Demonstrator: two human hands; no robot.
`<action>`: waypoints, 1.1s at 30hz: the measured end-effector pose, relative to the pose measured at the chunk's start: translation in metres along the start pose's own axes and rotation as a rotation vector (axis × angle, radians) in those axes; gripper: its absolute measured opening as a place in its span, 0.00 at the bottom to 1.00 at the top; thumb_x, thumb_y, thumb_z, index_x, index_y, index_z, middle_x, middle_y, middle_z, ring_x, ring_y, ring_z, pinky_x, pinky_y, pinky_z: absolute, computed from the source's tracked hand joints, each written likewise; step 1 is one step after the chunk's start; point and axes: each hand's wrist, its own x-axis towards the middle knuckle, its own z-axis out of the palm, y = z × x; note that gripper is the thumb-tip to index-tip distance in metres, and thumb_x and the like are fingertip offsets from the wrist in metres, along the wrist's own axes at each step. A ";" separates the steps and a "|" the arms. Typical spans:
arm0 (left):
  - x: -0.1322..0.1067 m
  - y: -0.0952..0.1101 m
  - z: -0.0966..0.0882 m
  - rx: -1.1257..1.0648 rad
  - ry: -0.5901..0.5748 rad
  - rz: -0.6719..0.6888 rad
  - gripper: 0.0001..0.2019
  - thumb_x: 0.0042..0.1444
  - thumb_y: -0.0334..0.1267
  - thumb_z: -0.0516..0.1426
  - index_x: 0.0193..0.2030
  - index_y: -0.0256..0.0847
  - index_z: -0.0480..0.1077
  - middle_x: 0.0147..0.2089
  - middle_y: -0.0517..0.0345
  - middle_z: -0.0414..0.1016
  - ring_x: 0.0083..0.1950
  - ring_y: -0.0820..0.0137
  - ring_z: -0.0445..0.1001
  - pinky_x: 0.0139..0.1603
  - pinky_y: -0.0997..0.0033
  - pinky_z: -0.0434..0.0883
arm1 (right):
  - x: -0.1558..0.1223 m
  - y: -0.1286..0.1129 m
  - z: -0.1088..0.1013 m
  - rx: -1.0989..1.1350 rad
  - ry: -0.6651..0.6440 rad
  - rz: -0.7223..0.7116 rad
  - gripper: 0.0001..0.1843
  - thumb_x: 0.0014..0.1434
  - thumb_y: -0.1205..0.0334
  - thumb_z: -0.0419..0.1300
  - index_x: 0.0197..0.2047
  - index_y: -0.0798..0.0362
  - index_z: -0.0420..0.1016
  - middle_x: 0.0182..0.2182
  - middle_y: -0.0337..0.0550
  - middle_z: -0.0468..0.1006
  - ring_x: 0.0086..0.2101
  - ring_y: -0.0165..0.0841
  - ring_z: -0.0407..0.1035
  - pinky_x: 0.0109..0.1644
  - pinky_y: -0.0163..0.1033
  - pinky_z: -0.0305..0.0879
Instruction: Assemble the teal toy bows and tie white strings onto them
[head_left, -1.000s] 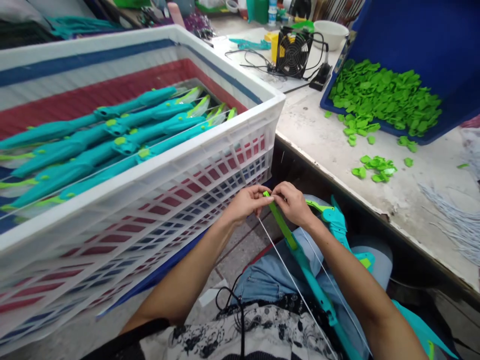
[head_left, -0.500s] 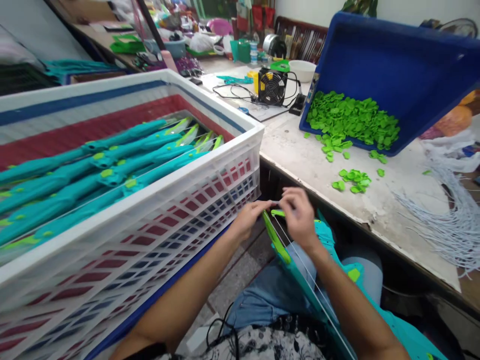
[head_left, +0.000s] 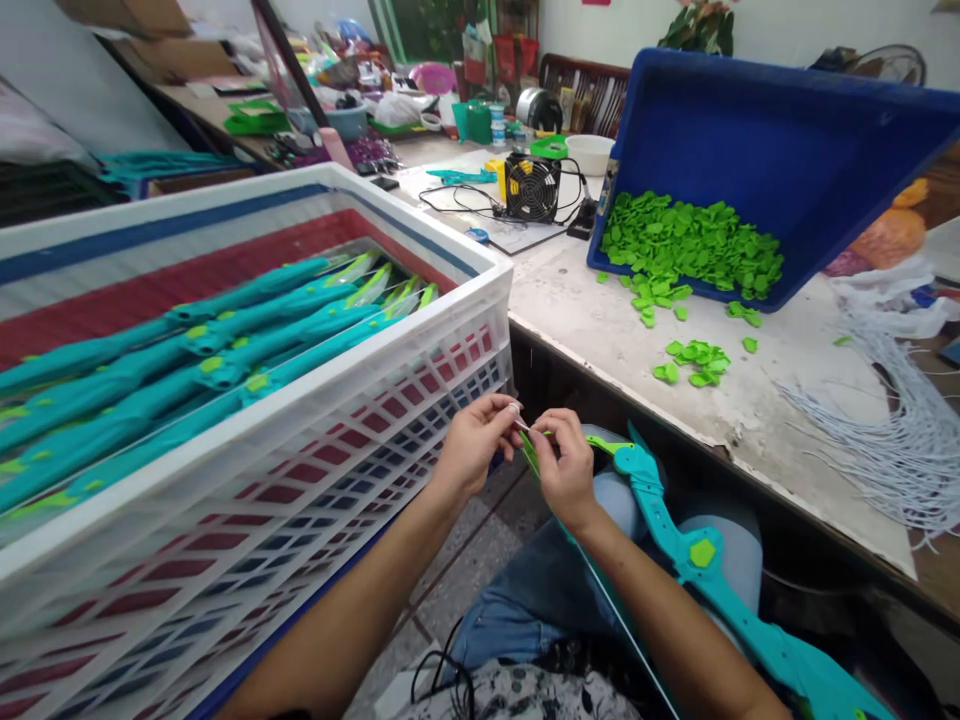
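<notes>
A turquoise toy bow point(head_left: 701, 555) with green tips lies across my lap, slanting down to the right. My left hand point(head_left: 478, 440) is closed, pinching the end of a white string point(head_left: 520, 420) between thumb and finger. Right beside it, my right hand point(head_left: 564, 468) pinches the same string close to the bow's green tip. The fingers of that hand partly hide the tip and any knot there. A long stretch of the string runs down beneath my right forearm.
On the left, a white plastic crate point(head_left: 375, 360) holds several turquoise toy bows point(head_left: 214, 365). A tipped blue bin point(head_left: 727, 130) spills green plastic pieces point(head_left: 690, 245) onto the worktable point(head_left: 600, 320). A bundle of white strings point(head_left: 870, 430) hangs over its right side. A small fan point(head_left: 532, 187) stands farther back.
Both hands have drawn close together at the bow's tip, the left tilting up and the right moving down and left. The bow has shifted slightly, and the camera view has tilted a little.
</notes>
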 end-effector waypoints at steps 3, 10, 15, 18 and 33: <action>0.001 -0.002 0.000 -0.025 -0.115 -0.128 0.20 0.34 0.47 0.68 0.29 0.33 0.72 0.22 0.59 0.72 0.21 0.75 0.69 0.18 0.79 0.65 | 0.007 0.001 -0.004 0.008 0.047 0.018 0.06 0.62 0.68 0.54 0.33 0.52 0.70 0.34 0.42 0.70 0.36 0.31 0.67 0.40 0.36 0.67; 0.001 -0.002 0.002 -0.080 -0.204 -0.196 0.17 0.34 0.43 0.70 0.28 0.34 0.74 0.21 0.59 0.71 0.21 0.76 0.70 0.21 0.78 0.68 | 0.015 0.003 -0.004 0.123 0.017 0.079 0.09 0.61 0.67 0.55 0.35 0.51 0.77 0.36 0.43 0.74 0.38 0.32 0.70 0.44 0.38 0.68; 0.000 -0.004 0.013 -0.161 -0.079 -0.183 0.15 0.36 0.41 0.67 0.28 0.36 0.70 0.21 0.62 0.71 0.21 0.76 0.70 0.21 0.78 0.68 | 0.015 0.003 -0.012 0.100 -0.041 0.081 0.13 0.61 0.64 0.56 0.48 0.48 0.77 0.40 0.44 0.75 0.40 0.32 0.71 0.42 0.37 0.70; 0.001 -0.003 0.019 -0.206 -0.045 -0.155 0.12 0.36 0.39 0.64 0.25 0.36 0.67 0.21 0.63 0.70 0.22 0.75 0.71 0.23 0.76 0.70 | 0.018 0.005 -0.019 0.012 -0.084 -0.054 0.11 0.62 0.64 0.56 0.44 0.48 0.78 0.37 0.44 0.74 0.38 0.32 0.70 0.41 0.38 0.70; 0.001 -0.003 0.015 0.229 -0.214 0.003 0.10 0.42 0.42 0.63 0.28 0.36 0.76 0.21 0.61 0.72 0.21 0.76 0.66 0.23 0.76 0.66 | 0.034 0.008 -0.043 -0.169 -0.236 -0.058 0.07 0.56 0.67 0.56 0.27 0.52 0.73 0.25 0.40 0.75 0.28 0.30 0.69 0.33 0.35 0.65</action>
